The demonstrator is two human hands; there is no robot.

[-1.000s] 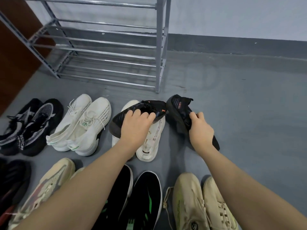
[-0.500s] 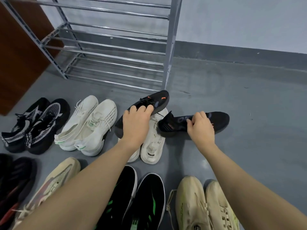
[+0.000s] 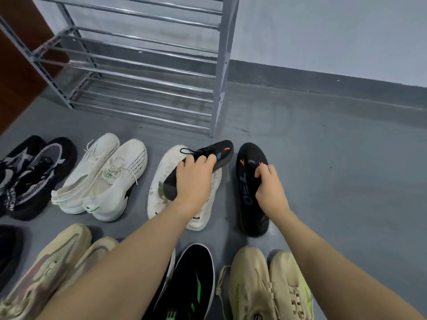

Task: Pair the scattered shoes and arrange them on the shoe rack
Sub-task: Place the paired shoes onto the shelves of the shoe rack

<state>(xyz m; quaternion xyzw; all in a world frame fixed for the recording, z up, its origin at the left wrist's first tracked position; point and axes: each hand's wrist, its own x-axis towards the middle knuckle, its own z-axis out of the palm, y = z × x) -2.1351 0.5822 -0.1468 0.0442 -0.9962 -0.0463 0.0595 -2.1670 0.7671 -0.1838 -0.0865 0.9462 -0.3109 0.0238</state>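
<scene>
My left hand (image 3: pixel 194 181) grips a black shoe with orange marks (image 3: pixel 215 153), held above a pair of white shoes (image 3: pixel 159 181) on the floor. My right hand (image 3: pixel 270 188) pinches the matching black shoe (image 3: pixel 248 176) by its upper; this shoe lies toe-forward on the grey floor just right of the white pair. The metal shoe rack (image 3: pixel 217 72) stands against the wall beyond the shoes, with bare rails.
On the floor: a black-and-white pair (image 3: pixel 30 172) at far left, a white knit pair (image 3: pixel 101 176), a beige pair (image 3: pixel 57 262) under my left forearm, black shoes with green marks (image 3: pixel 196 282), a cream pair (image 3: pixel 270 287). A brown wooden panel (image 3: pixel 18 72) stands at left.
My right hand turned the second black shoe from lying sideways to pointing toe-forward, beside the white pair. My left hand kept its black shoe raised over the white pair.
</scene>
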